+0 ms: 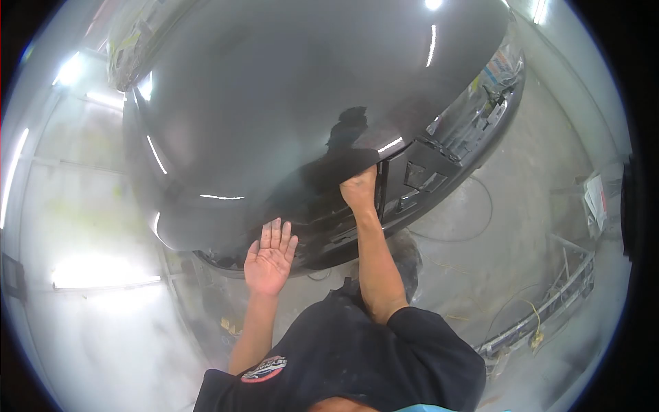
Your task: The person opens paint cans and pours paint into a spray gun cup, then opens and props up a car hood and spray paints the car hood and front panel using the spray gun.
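Observation:
A glossy dark hood (274, 89) of a car fills the upper middle of the view, reflecting lamps and a dark silhouette. My right hand (360, 189) is at the hood's front edge. Its fingers go under that edge and are hidden, and the hand appears to grip it. My left hand (270, 259) is open with the palm turned up and the fingers stretched out. It is beside the lower front edge of the bodywork, and I cannot tell whether it touches it. Below the hood runs the dark front bumper (395, 206), with openings in it.
Clear plastic sheeting (473, 117) covers the headlight area at right. A metal frame (542, 312) with a yellow cord stands at lower right. A thin cable (491, 213) loops across the grey floor (453, 254). Papers (596, 199) hang on the right wall. Bright lamps (106, 275) line the left wall.

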A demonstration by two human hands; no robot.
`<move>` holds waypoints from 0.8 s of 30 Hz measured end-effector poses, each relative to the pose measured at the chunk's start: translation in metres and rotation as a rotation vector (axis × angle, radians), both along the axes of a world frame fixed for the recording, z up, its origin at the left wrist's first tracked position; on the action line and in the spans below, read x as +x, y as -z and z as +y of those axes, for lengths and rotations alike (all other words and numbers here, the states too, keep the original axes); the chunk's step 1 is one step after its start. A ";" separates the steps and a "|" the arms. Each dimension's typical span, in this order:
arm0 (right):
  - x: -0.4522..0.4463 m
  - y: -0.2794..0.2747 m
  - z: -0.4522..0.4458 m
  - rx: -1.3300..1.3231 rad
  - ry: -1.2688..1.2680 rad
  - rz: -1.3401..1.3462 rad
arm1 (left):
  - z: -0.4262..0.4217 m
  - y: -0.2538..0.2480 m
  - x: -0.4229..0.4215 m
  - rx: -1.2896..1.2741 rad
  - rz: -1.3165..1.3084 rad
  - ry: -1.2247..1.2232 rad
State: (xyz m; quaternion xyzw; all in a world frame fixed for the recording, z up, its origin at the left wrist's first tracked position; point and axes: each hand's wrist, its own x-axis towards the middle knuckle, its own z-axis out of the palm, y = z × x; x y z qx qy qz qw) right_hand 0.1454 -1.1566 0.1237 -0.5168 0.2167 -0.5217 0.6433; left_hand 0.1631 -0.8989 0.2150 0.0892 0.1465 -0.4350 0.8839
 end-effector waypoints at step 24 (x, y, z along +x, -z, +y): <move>-0.011 -0.023 0.006 0.103 0.019 -0.023 | -0.076 0.067 0.098 -0.132 -0.125 0.376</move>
